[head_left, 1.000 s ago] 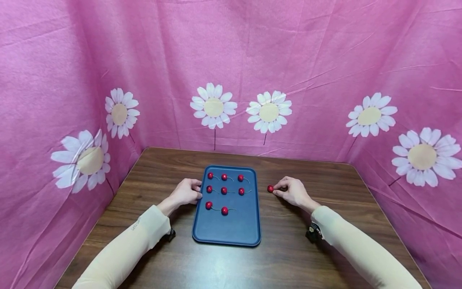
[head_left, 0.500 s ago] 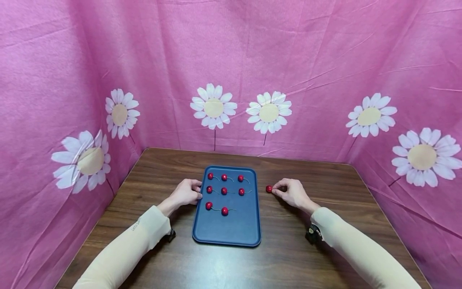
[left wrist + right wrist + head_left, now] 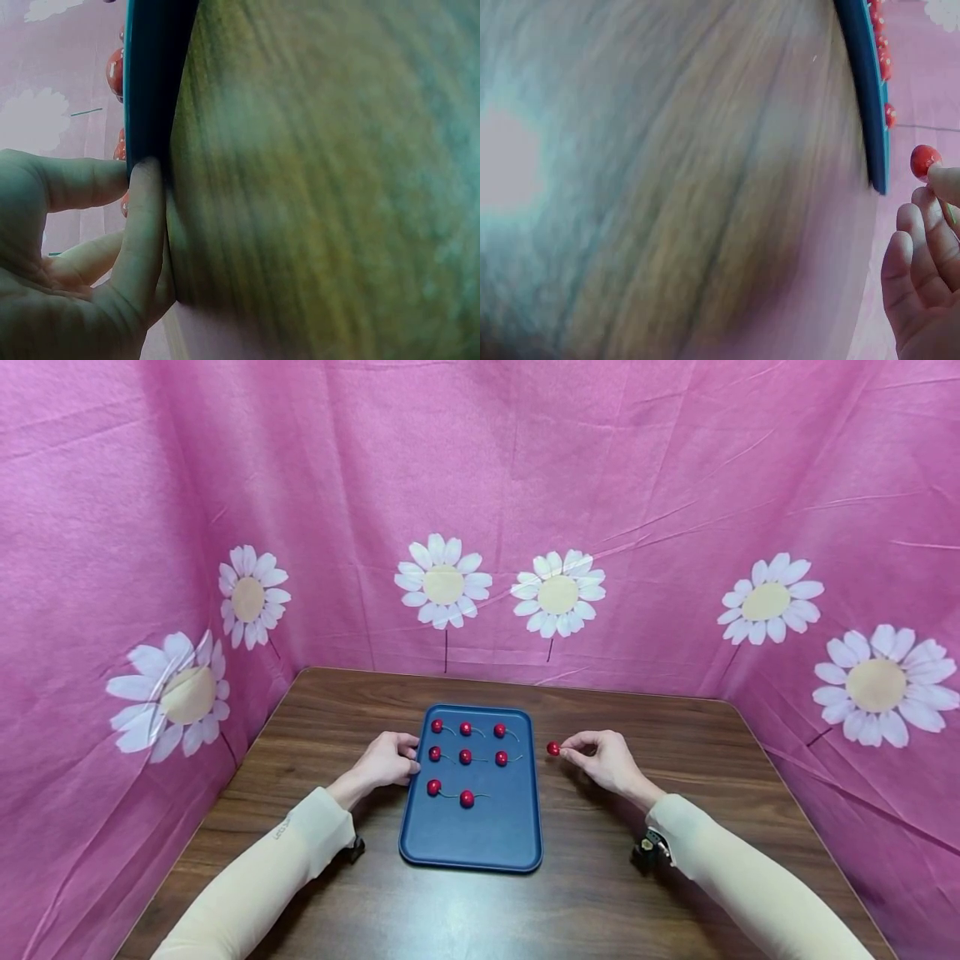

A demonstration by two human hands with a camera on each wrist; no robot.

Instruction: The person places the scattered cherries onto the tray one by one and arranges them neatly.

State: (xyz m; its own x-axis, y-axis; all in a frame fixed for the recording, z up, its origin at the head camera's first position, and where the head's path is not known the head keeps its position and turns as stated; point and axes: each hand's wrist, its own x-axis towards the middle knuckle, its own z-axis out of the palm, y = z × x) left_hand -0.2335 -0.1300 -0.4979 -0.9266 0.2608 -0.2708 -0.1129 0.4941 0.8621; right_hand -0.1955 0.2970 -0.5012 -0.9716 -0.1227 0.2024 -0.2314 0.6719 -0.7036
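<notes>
A dark blue tray (image 3: 498, 835) lies on the wooden table with several red cherries (image 3: 466, 757) on it, their thin stems pointing mostly right. At its left edge, my left hand (image 3: 382, 760) holds the rim (image 3: 139, 97) with thumb and finger. My right hand (image 3: 609, 762), just right of the tray, pinches one cherry (image 3: 552, 748) between thumb and finger. In the right wrist view this cherry (image 3: 925, 161) sits at the fingertips, off the table and apart from the tray, and part of its green stem (image 3: 951, 214) shows beside the fingers.
The brown wooden table (image 3: 337, 702) reaches back to a pink cloth (image 3: 495, 460) printed with white daisies, which also hangs at both sides. The tray's cherries stand in rows toward its far end. Dark wrist devices (image 3: 649, 850) sit at both cuffs.
My right hand has lifted its cherry a little off the table and shifted it slightly left, toward the tray. The left hand and the tray have stayed in place.
</notes>
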